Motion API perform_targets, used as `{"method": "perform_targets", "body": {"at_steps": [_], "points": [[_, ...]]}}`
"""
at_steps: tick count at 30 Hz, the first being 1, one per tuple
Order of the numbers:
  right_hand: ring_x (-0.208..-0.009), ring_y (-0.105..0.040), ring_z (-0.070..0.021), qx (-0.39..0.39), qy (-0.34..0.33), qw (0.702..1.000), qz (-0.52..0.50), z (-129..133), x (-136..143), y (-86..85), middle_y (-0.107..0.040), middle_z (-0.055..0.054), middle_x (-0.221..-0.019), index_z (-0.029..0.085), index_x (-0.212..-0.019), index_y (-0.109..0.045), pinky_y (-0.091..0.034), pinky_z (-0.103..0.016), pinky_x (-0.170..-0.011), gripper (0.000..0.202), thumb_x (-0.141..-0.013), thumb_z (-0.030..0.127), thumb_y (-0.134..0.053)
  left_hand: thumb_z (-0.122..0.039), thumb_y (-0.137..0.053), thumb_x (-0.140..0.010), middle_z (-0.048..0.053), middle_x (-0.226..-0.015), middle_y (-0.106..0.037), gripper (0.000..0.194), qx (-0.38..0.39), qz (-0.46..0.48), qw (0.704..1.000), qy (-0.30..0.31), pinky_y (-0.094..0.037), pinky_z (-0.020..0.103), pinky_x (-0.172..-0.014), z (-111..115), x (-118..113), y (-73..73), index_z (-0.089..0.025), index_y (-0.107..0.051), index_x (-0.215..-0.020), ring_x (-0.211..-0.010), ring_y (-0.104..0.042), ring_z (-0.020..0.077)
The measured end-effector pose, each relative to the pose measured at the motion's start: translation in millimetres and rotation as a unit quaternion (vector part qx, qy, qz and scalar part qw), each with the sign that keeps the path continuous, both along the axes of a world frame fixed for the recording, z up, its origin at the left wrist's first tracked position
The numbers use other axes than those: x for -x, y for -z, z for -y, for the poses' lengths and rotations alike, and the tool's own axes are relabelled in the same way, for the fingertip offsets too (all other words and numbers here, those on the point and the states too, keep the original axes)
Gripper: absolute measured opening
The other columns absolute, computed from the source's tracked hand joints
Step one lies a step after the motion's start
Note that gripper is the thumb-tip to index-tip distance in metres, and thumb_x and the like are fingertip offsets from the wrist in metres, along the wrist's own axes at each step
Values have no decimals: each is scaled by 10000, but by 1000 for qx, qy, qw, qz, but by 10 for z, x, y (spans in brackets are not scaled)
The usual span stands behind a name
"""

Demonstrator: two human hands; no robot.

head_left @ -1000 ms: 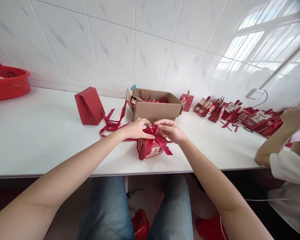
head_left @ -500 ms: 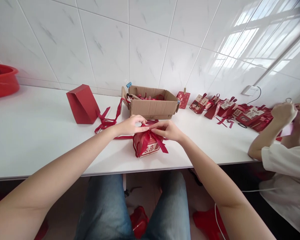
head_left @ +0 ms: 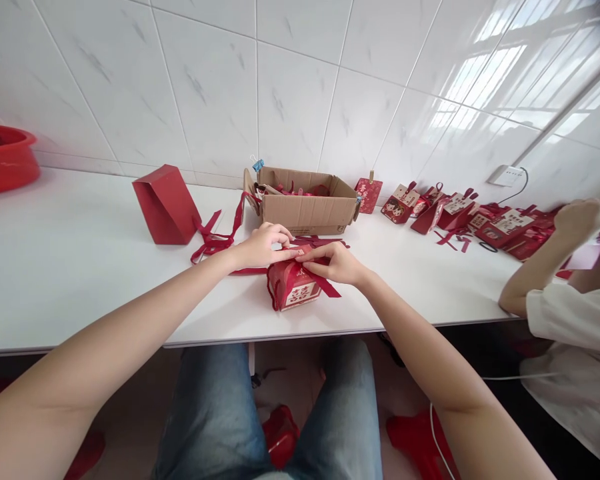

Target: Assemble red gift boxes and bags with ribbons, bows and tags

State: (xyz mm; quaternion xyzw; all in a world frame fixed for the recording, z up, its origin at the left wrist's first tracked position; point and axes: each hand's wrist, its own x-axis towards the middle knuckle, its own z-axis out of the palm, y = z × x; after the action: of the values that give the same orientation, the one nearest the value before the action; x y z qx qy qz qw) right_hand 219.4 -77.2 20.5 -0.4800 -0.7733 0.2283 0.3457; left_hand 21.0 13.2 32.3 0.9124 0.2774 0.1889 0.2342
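Observation:
A small red gift box (head_left: 300, 293) with a cream printed panel stands near the table's front edge. Red ribbon (head_left: 329, 287) lies at its top, one tail hanging to the right. My left hand (head_left: 267, 245) is at the box's upper left, its fingertips pinched on the ribbon at the top. From the right, my right hand (head_left: 336, 262) also pinches ribbon there, close to the left fingertips. The fingers partly hide the spot where the ribbon crosses.
An open cardboard box (head_left: 307, 212) holding red ribbons stands behind. A plain red box (head_left: 167, 205) and loose ribbon (head_left: 213, 245) lie left; a red basin (head_left: 7, 160) is far left. Several finished-looking gift boxes (head_left: 505, 227) line the right. A co-worker's arm (head_left: 545, 267) rests there.
The two ribbon tails over the front have shifted; the left one no longer hangs across the printed panel. My hands stay at the box top, with the right fingers slightly moved.

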Motion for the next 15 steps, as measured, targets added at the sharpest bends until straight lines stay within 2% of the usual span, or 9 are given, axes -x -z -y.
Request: {"method": "perform_targets", "body": {"at_steps": [5, 7, 9, 11, 13, 15], "points": [[-869, -711, -237, 28, 0, 1000, 9, -4, 6, 5, -754, -72, -990, 163, -972, -759, -558, -330, -782, 238, -802, 221, -605, -566, -572, -772, 71, -1151, -609, 382, -38, 3, 999, 5, -329, 519, -993, -48, 10, 45, -207, -663, -683, -1142, -436, 321], [-891, -709, -242, 30, -6, 999, 14, -6, -4, -1, -749, -70, -1010, 170, -984, -757, -556, -332, -791, 244, -805, 240, -607, -559, -589, -764, 71, -1146, -610, 371, -24, 18, 1000, 7, -325, 512, -998, -44, 9, 47, -204, -649, -672, -1147, -439, 318], [-919, -704, -242, 26, -19, 999, 16, -10, -19, -10, -744, -67, -1034, 178, -1011, -748, -552, -331, -802, 257, -809, 245, -604, -553, -618, -746, 72, -1164, -604, 368, 45, 41, 998, 1, -327, 493, -1008, -34, 1, 42, -196, -630, -658, -1154, -457, 311], [-941, -698, -236, 23, -36, 999, 14, -13, -35, -18, -738, -68, -1057, 177, -1045, -734, -547, -327, -812, 276, -815, 239, -593, -533, -657, -723, 74, -1199, -596, 364, 162, 77, 984, 1, -338, 465, -1013, -33, -14, 40, -182, -612, -640, -1149, -497, 300], [-943, -694, -229, 25, -45, 999, 9, -11, -49, -22, -735, -75, -1068, 171, -1068, -722, -545, -321, -803, 290, -823, 238, -582, -507, -691, -698, 84, -1211, -606, 348, 282, 121, 952, 20, -359, 438, -1001, -48, -31, 53, -170, -625, -644, -1121, -541, 292], [-919, -693, -217, 33, -44, 998, 0, -3, -60, -21, -735, -81, -1063, 163, -1083, -712, -546, -311, -772, 299, -830, 247, -575, -484, -720, -673, 99, -1144, -650, 322, 366, 160, 916, 39, -385, 430, -971, -73, -41, 78, -169, -683, -734, -1077, -574, 289]]}}
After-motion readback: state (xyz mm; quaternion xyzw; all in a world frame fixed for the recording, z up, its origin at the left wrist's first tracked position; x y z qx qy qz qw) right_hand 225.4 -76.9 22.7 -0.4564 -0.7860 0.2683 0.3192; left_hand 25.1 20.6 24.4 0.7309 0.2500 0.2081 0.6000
